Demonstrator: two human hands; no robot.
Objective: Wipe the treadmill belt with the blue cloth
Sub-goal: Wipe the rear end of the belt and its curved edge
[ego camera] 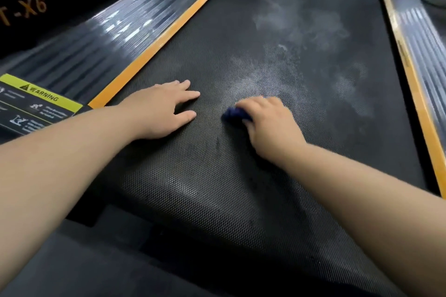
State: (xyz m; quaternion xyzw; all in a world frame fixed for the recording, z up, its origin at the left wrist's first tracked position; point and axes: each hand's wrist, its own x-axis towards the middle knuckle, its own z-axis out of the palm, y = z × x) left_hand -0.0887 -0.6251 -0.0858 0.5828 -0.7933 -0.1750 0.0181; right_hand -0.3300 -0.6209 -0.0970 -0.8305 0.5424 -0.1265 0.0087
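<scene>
The black textured treadmill belt (217, 176) runs from the near edge away to the top of the view. Pale dusty smears cover its far right half. My right hand (268, 125) grips a bunched blue cloth (235, 113) and holds it down on the belt near the middle; only a small blue part shows at the fingers' left side. My left hand (164, 111) lies flat on the belt near its left edge, fingers straight and spread, holding nothing.
An orange strip (169, 34) borders the belt on the left and another orange strip (410, 75) on the right. Ribbed grey side rails (96, 43) lie outside them. A yellow and black warning label (36, 103) sits on the left rail near me.
</scene>
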